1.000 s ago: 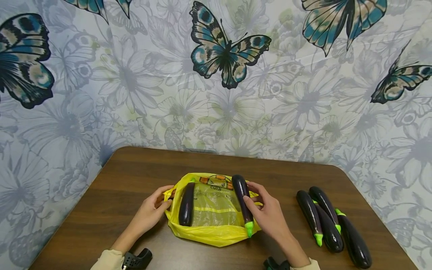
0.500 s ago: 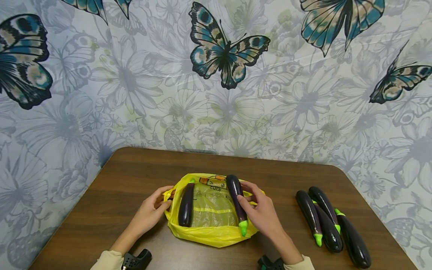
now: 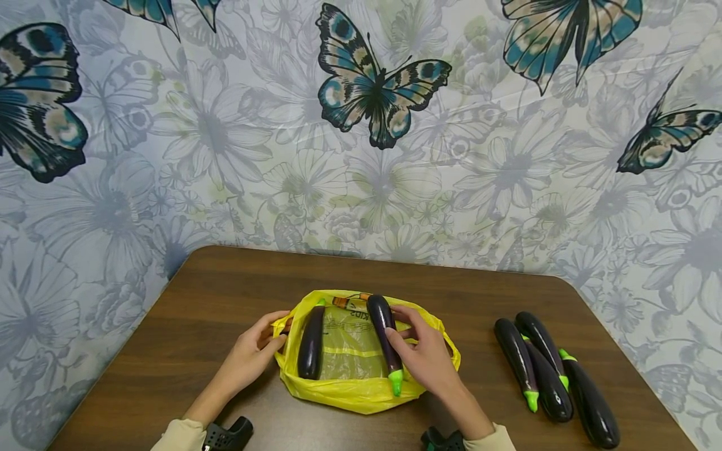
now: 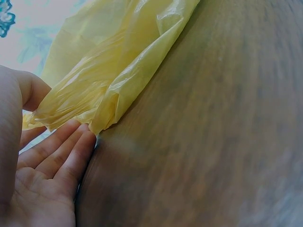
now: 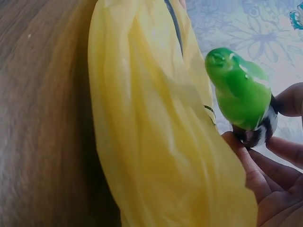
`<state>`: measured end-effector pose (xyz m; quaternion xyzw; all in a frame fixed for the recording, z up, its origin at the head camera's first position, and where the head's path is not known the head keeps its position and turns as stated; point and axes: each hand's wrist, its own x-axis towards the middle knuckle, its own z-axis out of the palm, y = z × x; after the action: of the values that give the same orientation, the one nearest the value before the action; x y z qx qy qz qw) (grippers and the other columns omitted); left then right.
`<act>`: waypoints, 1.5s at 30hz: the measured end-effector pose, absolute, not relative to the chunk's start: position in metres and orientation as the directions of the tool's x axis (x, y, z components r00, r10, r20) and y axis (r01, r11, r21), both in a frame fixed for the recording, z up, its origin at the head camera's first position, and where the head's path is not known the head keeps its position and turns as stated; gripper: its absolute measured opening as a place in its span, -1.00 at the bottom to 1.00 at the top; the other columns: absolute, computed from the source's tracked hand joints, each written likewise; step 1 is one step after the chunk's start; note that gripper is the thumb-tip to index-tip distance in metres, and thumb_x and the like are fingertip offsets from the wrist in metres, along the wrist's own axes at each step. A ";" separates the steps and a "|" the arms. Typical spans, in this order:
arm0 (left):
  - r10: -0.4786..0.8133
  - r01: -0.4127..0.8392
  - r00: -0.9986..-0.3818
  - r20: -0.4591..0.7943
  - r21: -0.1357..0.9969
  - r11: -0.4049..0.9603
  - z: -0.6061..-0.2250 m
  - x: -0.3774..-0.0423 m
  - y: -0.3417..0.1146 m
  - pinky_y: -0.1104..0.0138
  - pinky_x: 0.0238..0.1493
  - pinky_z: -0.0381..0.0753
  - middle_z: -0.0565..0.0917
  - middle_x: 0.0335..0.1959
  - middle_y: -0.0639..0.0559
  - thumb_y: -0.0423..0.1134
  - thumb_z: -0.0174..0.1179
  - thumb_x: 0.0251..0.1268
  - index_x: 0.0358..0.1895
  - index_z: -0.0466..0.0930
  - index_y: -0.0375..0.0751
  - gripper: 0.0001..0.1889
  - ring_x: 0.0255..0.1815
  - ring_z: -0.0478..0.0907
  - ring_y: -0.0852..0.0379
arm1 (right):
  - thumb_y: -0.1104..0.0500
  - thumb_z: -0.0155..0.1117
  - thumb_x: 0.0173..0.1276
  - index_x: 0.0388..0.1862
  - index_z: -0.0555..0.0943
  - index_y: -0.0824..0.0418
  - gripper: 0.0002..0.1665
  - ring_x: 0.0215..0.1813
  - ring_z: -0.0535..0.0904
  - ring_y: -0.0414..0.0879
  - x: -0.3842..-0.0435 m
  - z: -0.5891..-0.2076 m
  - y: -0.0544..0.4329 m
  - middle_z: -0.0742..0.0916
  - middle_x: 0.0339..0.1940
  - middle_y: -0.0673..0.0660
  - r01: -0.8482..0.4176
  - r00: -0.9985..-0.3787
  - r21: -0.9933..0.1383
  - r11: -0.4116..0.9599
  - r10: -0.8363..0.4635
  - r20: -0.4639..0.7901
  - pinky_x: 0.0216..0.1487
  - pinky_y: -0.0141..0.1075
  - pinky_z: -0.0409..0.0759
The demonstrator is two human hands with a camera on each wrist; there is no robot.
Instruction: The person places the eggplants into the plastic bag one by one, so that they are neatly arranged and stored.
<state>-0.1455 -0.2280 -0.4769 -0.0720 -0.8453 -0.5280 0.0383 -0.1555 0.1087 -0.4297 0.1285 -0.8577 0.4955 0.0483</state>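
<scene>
In the middle of the table (image 3: pixel 265 269), a yellow bag (image 3: pixel 361 396) gapes wide — and the left hand (image 3: pixel 251 352) pinches its left edge between thumb and fingers. Over the bag's right side, the right hand (image 3: pixel 429 357) grips an eggplant (image 3: pixel 383 332), green stem toward the person! Inside, by the left wall, lies a second eggplant (image 3: pixel 311 344) — and well off to the right, four more eggplants (image 3: pixel 548 383) lie bunched together.

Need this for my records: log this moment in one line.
left hand: grips yellow bag; right hand: holds eggplant over bag; inside bag: another eggplant; table: four more eggplants
</scene>
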 end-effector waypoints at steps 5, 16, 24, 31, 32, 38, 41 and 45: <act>0.083 0.169 -0.986 0.148 0.886 0.432 -0.477 -0.146 -0.228 -0.05 0.33 0.55 0.54 0.38 -0.20 -0.26 0.17 0.55 0.44 0.43 -0.08 -0.54 0.41 0.50 -0.21 | 0.05 0.35 0.48 0.38 0.52 -0.11 -0.49 -0.07 0.74 -0.15 -0.156 -0.432 0.103 0.70 0.27 0.09 -0.244 -0.966 -0.841 0.482 -0.199 0.166 -0.24 -0.37 0.73; 0.083 0.169 -0.986 0.147 0.884 0.435 -0.476 -0.146 -0.228 -0.04 0.34 0.54 0.54 0.38 -0.21 -0.27 0.17 0.55 0.44 0.43 -0.09 -0.54 0.41 0.49 -0.23 | -0.04 0.30 0.52 0.41 0.50 0.01 -0.46 -0.06 0.78 -0.10 -0.157 -0.439 0.093 0.71 0.26 0.22 -0.262 -0.956 -0.827 0.497 -0.253 0.150 -0.25 -0.39 0.72; 0.085 0.170 -0.985 0.147 0.885 0.434 -0.477 -0.145 -0.229 -0.05 0.33 0.55 0.53 0.39 -0.21 -0.28 0.17 0.55 0.44 0.43 -0.07 -0.54 0.41 0.49 -0.24 | -0.05 0.25 0.55 0.40 0.48 0.08 -0.47 -0.04 0.78 -0.05 -0.160 -0.440 0.086 0.70 0.27 0.26 -0.284 -0.941 -0.819 0.499 -0.308 0.139 -0.23 -0.41 0.72; 0.085 0.165 -0.986 0.142 0.885 0.435 -0.477 -0.145 -0.229 -0.06 0.34 0.54 0.53 0.39 -0.21 -0.29 0.17 0.55 0.44 0.43 -0.08 -0.54 0.42 0.48 -0.25 | -0.08 0.22 0.56 0.42 0.48 0.14 -0.43 -0.04 0.78 -0.06 -0.162 -0.443 0.080 0.69 0.28 0.27 -0.285 -0.936 -0.819 0.498 -0.329 0.126 -0.22 -0.39 0.72; 0.084 0.164 -0.986 0.141 0.885 0.436 -0.477 -0.145 -0.229 -0.06 0.34 0.54 0.53 0.39 -0.21 -0.28 0.17 0.55 0.44 0.43 -0.07 -0.54 0.42 0.48 -0.24 | -0.08 0.22 0.56 0.41 0.48 0.15 -0.43 -0.05 0.78 -0.07 -0.162 -0.444 0.079 0.70 0.27 0.26 -0.291 -0.936 -0.811 0.508 -0.326 0.131 -0.21 -0.38 0.72; 0.084 0.174 -0.985 0.152 0.883 0.436 -0.477 -0.145 -0.229 -0.06 0.33 0.54 0.54 0.38 -0.21 -0.29 0.17 0.54 0.43 0.44 -0.08 -0.54 0.42 0.48 -0.25 | -0.02 0.25 0.54 0.37 0.53 0.18 -0.48 -0.12 0.77 -0.11 -0.162 -0.446 0.075 0.71 0.26 0.21 -0.307 -0.934 -0.787 0.535 -0.327 0.142 -0.24 -0.35 0.70; 0.085 0.174 -0.985 0.152 0.882 0.438 -0.477 -0.146 -0.229 -0.06 0.33 0.54 0.54 0.38 -0.20 -0.30 0.17 0.54 0.43 0.44 -0.07 -0.54 0.41 0.49 -0.24 | -0.02 0.26 0.54 0.33 0.57 0.16 -0.52 -0.11 0.78 -0.12 -0.162 -0.446 0.074 0.72 0.25 0.20 -0.307 -0.931 -0.786 0.536 -0.341 0.131 -0.24 -0.35 0.70; 0.088 0.169 -0.986 0.145 0.881 0.442 -0.478 -0.146 -0.229 -0.06 0.34 0.54 0.54 0.38 -0.20 -0.29 0.17 0.54 0.44 0.43 -0.07 -0.54 0.41 0.49 -0.24 | 0.00 0.27 0.53 0.28 0.62 0.09 -0.58 -0.12 0.77 -0.15 -0.161 -0.446 0.073 0.73 0.23 0.15 -0.315 -0.924 -0.778 0.543 -0.363 0.120 -0.19 -0.34 0.69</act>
<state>-0.1458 -0.2286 -0.4776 -0.0755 -0.8482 -0.5229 0.0388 -0.1608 0.0733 -0.4460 0.1929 -0.8780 0.4372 -0.0275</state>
